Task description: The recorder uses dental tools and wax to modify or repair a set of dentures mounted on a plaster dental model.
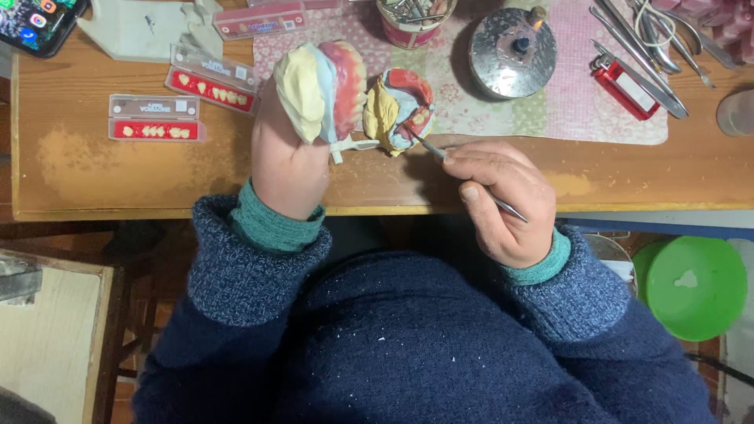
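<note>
My left hand (287,161) grips a hinged dental model: its upper half (320,88) is yellow plaster with pink wax, opened away from its lower half (399,110), which carries red wax and small teeth. My right hand (503,200) holds a thin metal wax tool (463,174) like a pen. The tool's tip touches the wax rim of the lower half. Both hands hover over the front part of the wooden table (118,177).
Two red trays of artificial teeth (157,129) (210,88) lie at left, a phone (35,23) in the far left corner. A round metal burner (512,51), a cup of tools (415,20) and several instruments (640,55) rest on a patterned mat. A green bowl (695,286) sits below right.
</note>
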